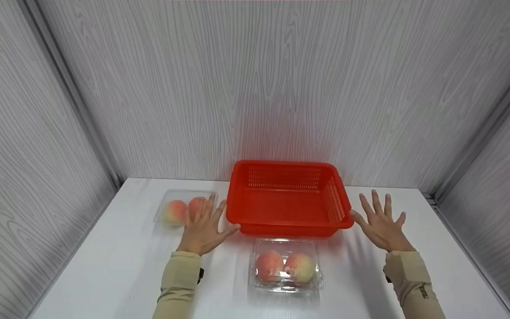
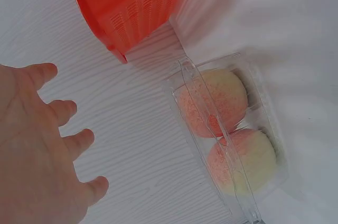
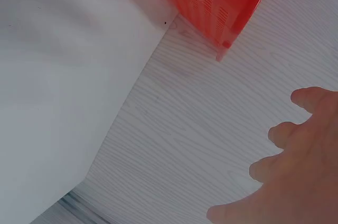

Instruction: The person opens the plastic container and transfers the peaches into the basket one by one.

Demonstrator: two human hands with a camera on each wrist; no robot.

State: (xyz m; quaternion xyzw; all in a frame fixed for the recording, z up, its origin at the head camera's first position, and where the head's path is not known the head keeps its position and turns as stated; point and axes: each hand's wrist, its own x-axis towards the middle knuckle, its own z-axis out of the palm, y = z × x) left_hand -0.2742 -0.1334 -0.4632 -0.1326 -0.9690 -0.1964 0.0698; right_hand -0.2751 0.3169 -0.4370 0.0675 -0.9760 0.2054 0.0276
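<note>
A red plastic basket (image 1: 281,230) stands at the back middle of the white table, with nothing inside it. In front of it is a clear plastic box (image 1: 286,246) holding two peaches (image 1: 299,267). Another clear box (image 1: 166,194) with two peaches (image 1: 175,212) lies left of the basket, and also shows in the left wrist view. My left hand (image 1: 203,230) hovers with spread fingers between this box and the basket, partly covering one peach. On the basket's right, my right hand (image 1: 383,228) is also spread, its thumb near the rim. Neither hand holds anything.
The white table (image 1: 104,266) is enclosed by a wood-grain back wall (image 1: 281,88) and side walls on the left (image 1: 29,155) and right (image 1: 498,199). The basket stands close to the back wall.
</note>
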